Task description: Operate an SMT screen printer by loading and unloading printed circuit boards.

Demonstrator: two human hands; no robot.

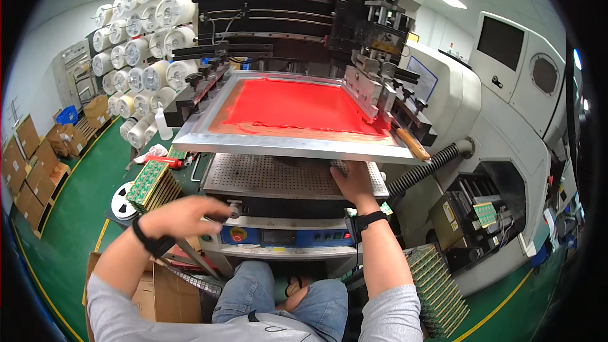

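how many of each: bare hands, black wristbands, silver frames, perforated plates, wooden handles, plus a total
bare hands: 2
black wristbands: 2
silver frame: 1
perforated plate: 1
wooden handle: 1
total: 7

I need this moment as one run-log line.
left hand: near knob; right hand: over perforated plate, partly under frame; paste: red, within frame

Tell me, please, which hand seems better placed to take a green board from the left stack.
Probably left: the left hand is near that stack of boards, while the right hand is farther away, partly hidden under the metal frame.
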